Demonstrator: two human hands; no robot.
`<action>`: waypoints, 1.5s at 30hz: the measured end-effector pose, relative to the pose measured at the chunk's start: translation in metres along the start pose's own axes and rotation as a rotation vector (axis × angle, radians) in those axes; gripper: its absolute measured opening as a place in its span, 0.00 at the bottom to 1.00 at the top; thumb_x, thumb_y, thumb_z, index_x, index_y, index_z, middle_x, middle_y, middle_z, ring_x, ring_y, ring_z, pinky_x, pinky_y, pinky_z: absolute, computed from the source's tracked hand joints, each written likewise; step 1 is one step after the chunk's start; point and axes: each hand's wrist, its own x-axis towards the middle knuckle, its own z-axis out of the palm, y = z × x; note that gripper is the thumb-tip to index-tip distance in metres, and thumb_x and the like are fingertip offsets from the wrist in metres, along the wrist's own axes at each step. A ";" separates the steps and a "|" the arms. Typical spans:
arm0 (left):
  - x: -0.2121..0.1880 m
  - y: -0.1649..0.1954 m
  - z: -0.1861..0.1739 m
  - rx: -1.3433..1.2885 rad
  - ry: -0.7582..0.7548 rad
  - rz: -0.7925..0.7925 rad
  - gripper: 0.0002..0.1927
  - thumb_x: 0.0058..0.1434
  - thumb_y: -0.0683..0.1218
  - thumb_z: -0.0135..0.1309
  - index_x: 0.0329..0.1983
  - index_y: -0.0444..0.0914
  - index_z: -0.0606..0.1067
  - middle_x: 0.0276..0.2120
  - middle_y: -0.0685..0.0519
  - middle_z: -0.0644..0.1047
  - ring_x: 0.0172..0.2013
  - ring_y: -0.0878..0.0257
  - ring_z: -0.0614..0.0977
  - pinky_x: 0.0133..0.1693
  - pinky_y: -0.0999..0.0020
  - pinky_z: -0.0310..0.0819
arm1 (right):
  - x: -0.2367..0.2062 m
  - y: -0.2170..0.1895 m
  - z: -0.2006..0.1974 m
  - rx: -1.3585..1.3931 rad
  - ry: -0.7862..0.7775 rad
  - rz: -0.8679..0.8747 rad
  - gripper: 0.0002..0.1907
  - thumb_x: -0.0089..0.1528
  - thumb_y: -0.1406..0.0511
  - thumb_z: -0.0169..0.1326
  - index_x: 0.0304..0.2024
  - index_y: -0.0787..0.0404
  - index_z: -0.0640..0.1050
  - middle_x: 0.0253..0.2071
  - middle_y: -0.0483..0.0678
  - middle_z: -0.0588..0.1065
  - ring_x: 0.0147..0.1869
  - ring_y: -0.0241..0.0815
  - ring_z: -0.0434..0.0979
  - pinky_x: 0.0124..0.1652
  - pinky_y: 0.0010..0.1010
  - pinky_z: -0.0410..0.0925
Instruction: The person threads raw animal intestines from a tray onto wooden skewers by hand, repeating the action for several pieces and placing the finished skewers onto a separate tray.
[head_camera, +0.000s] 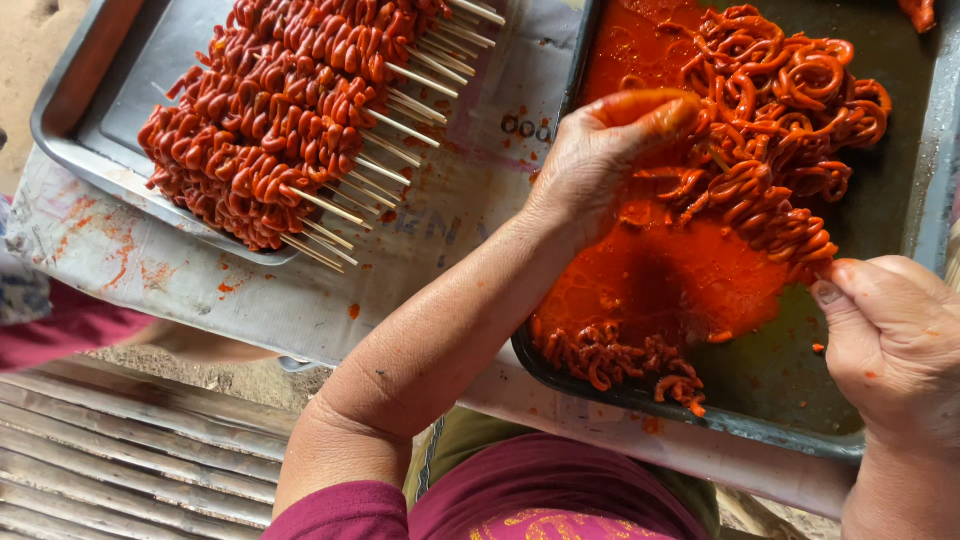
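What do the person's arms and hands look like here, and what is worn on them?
Both hands are bare, with no gloves, rings or watch in view. The left hand has red sauce on its fingertips; the right hand carries a few small red specks and has short nails. The left forearm is bare up to a short maroon sleeve. The right forearm is bare as far as it shows.
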 end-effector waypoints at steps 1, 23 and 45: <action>-0.001 0.000 0.001 -0.057 -0.001 -0.079 0.16 0.64 0.46 0.59 0.52 0.34 0.78 0.41 0.48 0.84 0.36 0.58 0.86 0.36 0.65 0.82 | 0.000 -0.001 0.000 -0.005 0.002 0.005 0.02 0.71 0.77 0.62 0.44 0.72 0.80 0.32 0.52 0.74 0.31 0.40 0.74 0.34 0.26 0.64; -0.011 0.016 0.007 0.139 -0.074 0.128 0.16 0.67 0.44 0.61 0.55 0.33 0.79 0.40 0.49 0.84 0.37 0.63 0.83 0.38 0.66 0.80 | -0.001 0.002 0.000 0.010 0.007 0.002 0.02 0.71 0.76 0.60 0.45 0.71 0.79 0.33 0.54 0.75 0.31 0.39 0.75 0.32 0.26 0.67; -0.028 0.026 0.012 1.927 -0.335 0.428 0.02 0.46 0.38 0.53 0.21 0.35 0.76 0.26 0.38 0.79 0.30 0.40 0.82 0.31 0.46 0.76 | -0.019 0.049 0.002 0.212 0.068 0.273 0.09 0.79 0.68 0.50 0.51 0.70 0.76 0.35 0.46 0.70 0.33 0.33 0.64 0.36 0.23 0.60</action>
